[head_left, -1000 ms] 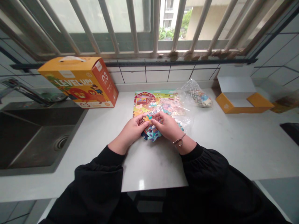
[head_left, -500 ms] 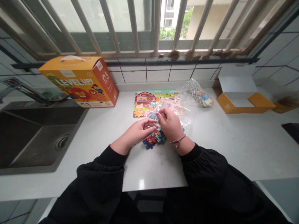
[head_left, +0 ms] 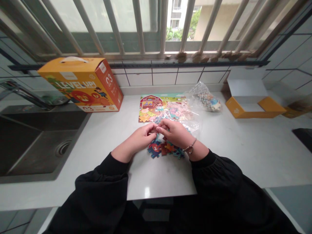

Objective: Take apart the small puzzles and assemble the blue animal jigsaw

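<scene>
Both my hands meet over a heap of jigsaw puzzle pieces [head_left: 155, 148] on the countertop. The fingers of my left hand [head_left: 142, 136] are curled in and closed, at the left edge of the heap. My right hand [head_left: 174, 132] is pinched, thumb against fingers, its tips touching those of my left hand. Whatever lies between the fingertips is too small or too hidden to name. Behind the hands, a clear plastic bag [head_left: 193, 125] partly covers a farm picture puzzle board [head_left: 152, 103]. Some pieces stay hidden under my right hand.
A large orange box [head_left: 85, 84] stands at the back left, beside a dark sink [head_left: 46, 156] with a faucet [head_left: 24, 94]. Another clear bag of puzzle pieces [head_left: 207, 100] lies at the back right. Beyond it sits an open yellow box [head_left: 253, 109]. Window bars [head_left: 138, 29] rise behind.
My right hand has moved slightly left and lower, its fingertips now meeting my left hand's. My left fingers have drawn in more. More loose pieces show below the hands.
</scene>
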### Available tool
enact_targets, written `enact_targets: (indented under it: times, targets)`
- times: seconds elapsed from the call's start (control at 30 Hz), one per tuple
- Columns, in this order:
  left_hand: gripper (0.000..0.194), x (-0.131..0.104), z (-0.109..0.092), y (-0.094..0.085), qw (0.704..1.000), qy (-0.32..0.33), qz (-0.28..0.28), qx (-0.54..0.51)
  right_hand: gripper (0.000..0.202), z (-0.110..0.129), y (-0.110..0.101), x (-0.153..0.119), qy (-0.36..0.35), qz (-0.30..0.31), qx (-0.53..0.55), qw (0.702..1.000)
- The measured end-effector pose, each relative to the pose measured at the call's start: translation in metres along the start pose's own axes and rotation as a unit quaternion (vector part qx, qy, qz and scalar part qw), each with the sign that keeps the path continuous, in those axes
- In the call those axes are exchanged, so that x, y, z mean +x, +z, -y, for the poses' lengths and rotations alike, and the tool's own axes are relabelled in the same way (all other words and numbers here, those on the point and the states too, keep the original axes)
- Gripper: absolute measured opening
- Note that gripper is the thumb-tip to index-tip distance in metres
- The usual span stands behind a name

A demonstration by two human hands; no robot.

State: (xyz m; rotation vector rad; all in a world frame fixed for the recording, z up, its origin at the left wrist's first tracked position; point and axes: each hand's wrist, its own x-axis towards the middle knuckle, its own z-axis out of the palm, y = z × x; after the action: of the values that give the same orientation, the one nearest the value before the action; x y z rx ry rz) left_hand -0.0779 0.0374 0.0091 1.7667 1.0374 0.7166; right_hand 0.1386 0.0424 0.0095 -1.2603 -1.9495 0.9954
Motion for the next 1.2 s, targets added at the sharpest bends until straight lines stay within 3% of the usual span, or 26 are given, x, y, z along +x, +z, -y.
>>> enact_targets:
  times: [0.13, 0.27, 0.4, 0.5, 0.63, 0.8, 1.0, 1.2]
  targets:
    - [0.039, -0.007, -0.006, -0.009, 0.996, 0.033, 0.044, 0.074, 0.019, 0.007, -0.014, -0.010, -0.011, 0.075, -0.050, 0.996]
    - [0.071, -0.011, 0.000, -0.018, 0.982, 0.042, 0.052, 0.177, 0.003, 0.005, -0.038, -0.028, -0.030, 0.128, -0.061, 0.990]
    - [0.084, -0.015, 0.012, -0.021, 0.976, 0.039, 0.054, 0.206, 0.036, -0.005, -0.061, -0.045, -0.058, 0.167, -0.121, 0.977]
    - [0.076, -0.017, 0.012, -0.020, 0.977, 0.028, 0.058, 0.202, 0.059, -0.008, -0.063, -0.053, -0.051, 0.180, -0.166, 0.968]
    - [0.065, -0.017, 0.008, -0.016, 0.980, 0.007, 0.063, 0.190, 0.070, -0.006, -0.048, -0.055, -0.029, 0.189, -0.221, 0.956]
    - [0.058, -0.017, 0.008, -0.015, 0.980, 0.000, 0.061, 0.189, 0.054, -0.004, -0.036, -0.050, -0.011, 0.194, -0.221, 0.956]
    - [0.041, -0.015, 0.004, -0.013, 0.978, -0.020, 0.079, 0.192, 0.030, -0.002, -0.026, -0.040, -0.041, 0.161, -0.180, 0.970]
    - [0.022, -0.009, 0.005, -0.007, 0.985, -0.055, 0.081, 0.144, 0.038, 0.001, -0.009, -0.033, -0.012, 0.142, -0.129, 0.981]
